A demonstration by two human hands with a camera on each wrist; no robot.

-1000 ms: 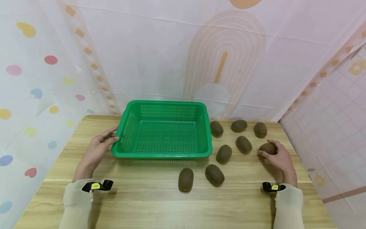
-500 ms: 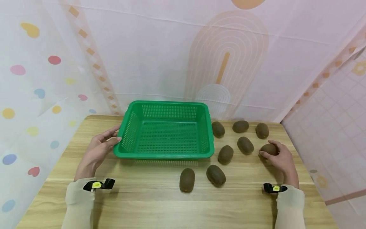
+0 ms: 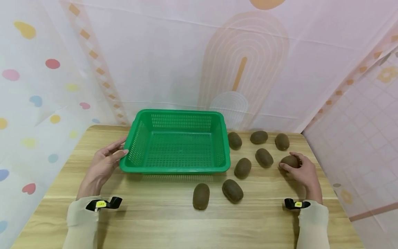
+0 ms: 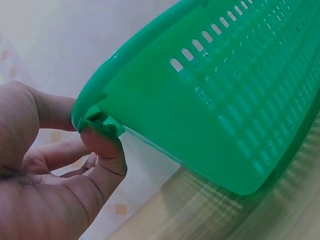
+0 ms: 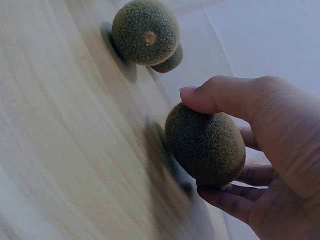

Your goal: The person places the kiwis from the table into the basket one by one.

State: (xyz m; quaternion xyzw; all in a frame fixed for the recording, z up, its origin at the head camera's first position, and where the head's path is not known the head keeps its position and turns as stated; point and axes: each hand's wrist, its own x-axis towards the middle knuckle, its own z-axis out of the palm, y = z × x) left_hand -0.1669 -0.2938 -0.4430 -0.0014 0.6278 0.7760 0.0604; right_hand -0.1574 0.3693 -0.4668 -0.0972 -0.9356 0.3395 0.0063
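Observation:
A green plastic basket (image 3: 181, 169) with slotted walls stands on the table at centre left, with nothing inside it. At its left end my left hand (image 3: 104, 166) pinches the rim; the left wrist view shows the thumb and fingers (image 4: 102, 150) at the lip. On the table's right side, my right hand (image 3: 306, 173) holds a brown, fuzzy kiwi (image 3: 290, 161). Close up in the right wrist view, the thumb lies on one side of that kiwi (image 5: 205, 145) and the fingers on the other. Whether it touches the table I cannot tell.
Several other kiwis lie between the basket and my right hand, including one kiwi (image 3: 282, 141) just behind the hand. Two more, a kiwi (image 3: 201, 196) and a kiwi (image 3: 232, 191), lie in front of the basket. A patterned cloth (image 3: 168, 69) hangs behind the wooden table (image 3: 155, 221).

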